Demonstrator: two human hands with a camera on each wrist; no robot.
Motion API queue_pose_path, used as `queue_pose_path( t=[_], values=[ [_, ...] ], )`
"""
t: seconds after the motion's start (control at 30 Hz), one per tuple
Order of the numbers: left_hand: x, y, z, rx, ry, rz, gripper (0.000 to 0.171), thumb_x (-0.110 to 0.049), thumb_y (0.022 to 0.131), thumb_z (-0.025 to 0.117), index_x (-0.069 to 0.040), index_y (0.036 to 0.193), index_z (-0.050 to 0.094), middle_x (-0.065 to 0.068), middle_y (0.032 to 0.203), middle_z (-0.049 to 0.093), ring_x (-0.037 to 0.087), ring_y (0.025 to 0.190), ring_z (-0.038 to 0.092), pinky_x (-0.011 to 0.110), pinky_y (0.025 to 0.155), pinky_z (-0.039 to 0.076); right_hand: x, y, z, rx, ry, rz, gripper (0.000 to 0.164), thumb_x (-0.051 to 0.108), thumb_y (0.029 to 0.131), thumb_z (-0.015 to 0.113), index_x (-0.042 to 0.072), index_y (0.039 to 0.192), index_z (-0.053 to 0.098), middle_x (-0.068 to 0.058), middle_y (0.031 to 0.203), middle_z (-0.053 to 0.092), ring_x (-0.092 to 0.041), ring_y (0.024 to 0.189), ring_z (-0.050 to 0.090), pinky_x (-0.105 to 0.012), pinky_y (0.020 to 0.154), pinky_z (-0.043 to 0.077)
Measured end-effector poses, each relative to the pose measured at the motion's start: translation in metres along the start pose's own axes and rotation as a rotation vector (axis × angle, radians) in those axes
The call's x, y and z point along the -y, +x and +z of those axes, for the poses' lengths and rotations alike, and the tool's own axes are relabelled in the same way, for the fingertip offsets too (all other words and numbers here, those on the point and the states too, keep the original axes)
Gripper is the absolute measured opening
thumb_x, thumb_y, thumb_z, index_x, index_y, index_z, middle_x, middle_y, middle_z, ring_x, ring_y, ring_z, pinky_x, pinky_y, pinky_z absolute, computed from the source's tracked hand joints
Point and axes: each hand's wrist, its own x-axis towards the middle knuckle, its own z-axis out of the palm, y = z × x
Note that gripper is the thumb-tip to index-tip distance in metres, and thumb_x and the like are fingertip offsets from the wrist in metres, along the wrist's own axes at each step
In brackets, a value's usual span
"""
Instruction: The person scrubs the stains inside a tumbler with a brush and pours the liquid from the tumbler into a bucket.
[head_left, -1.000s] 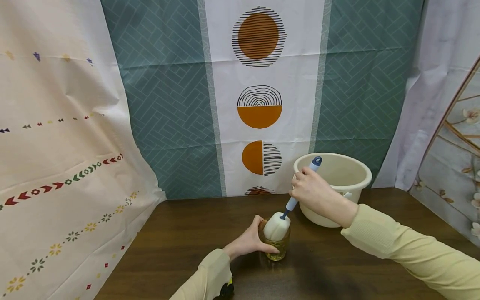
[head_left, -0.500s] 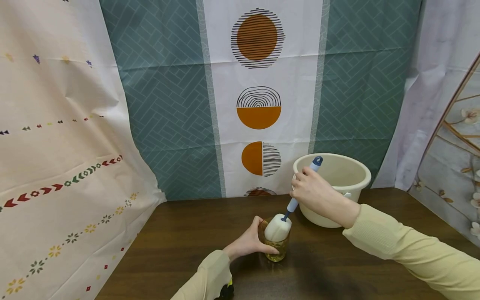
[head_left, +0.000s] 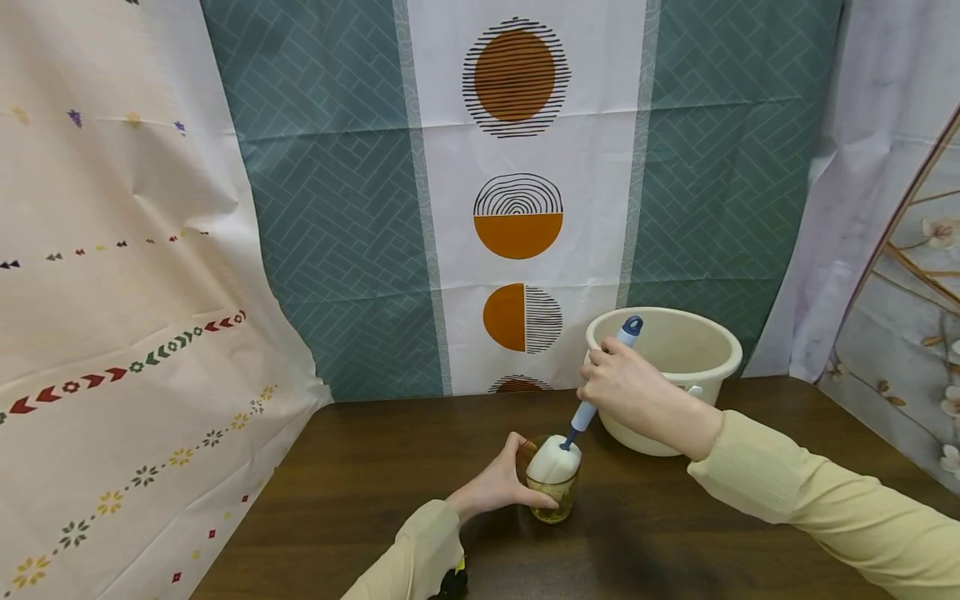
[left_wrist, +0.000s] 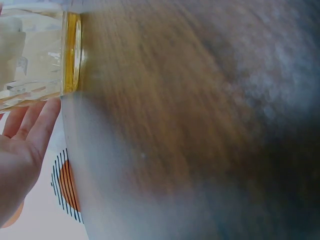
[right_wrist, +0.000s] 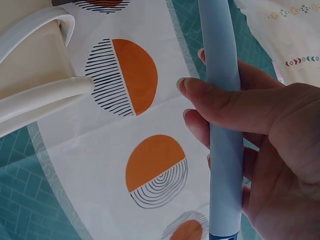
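An amber glass cup point(head_left: 553, 506) stands upright on the table, and my left hand point(head_left: 498, 483) grips it from the left, thumb in front and fingers behind. In the left wrist view the cup point(left_wrist: 37, 60) shows sideways with its thick yellow base, the fingers point(left_wrist: 44, 122) against its wall. My right hand point(head_left: 637, 389) holds the blue handle of a sponge bottle brush point(head_left: 555, 460), whose white head sits partly inside the cup. The right wrist view shows thumb and fingers wrapped about the brush handle point(right_wrist: 224, 165). The lower part of the sponge is seen only dimly through the glass.
A cream plastic basin point(head_left: 701, 354) stands at the back right, just behind my right hand. The dark wooden table point(head_left: 360, 467) ends at a patterned curtain point(head_left: 330, 208). A small black object point(head_left: 452, 581) shows beside the left sleeve.
The sponge head has sunk slightly deeper into the cup, and the brush handle has dropped a little with my right hand. My left hand stays in place on the cup.
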Motion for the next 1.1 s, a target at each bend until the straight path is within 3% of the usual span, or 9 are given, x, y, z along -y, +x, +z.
queue_pose_path(
  t=[0.4,1.1],
  values=[
    [-0.0006,0.0000,-0.0002,0.007,-0.017,-0.017,0.066,-0.028,0.067,0.081,-0.013,0.110,0.034,0.001,0.107,0.045,0.014,0.095,0.048,0.033,0.080,0.038,0.0015,0.0039,-0.0012,0.002,0.012,0.007,0.014,0.014,0.064,0.077,0.023,0.069,0.068,0.000,0.062,0.050,-0.019,0.065,0.049,-0.032,0.063,0.031],
    [-0.0009,-0.0009,-0.0014,0.010,-0.045,0.010,0.065,-0.024,0.067,0.081,-0.012,0.108,0.033,0.000,0.107,0.046,0.014,0.095,0.049,0.032,0.081,0.038,0.0023,0.0071,0.0028,-0.007,0.007,0.041,0.012,0.012,0.065,0.078,0.019,0.070,0.069,-0.002,0.064,0.052,-0.020,0.066,0.048,-0.034,0.064,0.032]
  ],
)
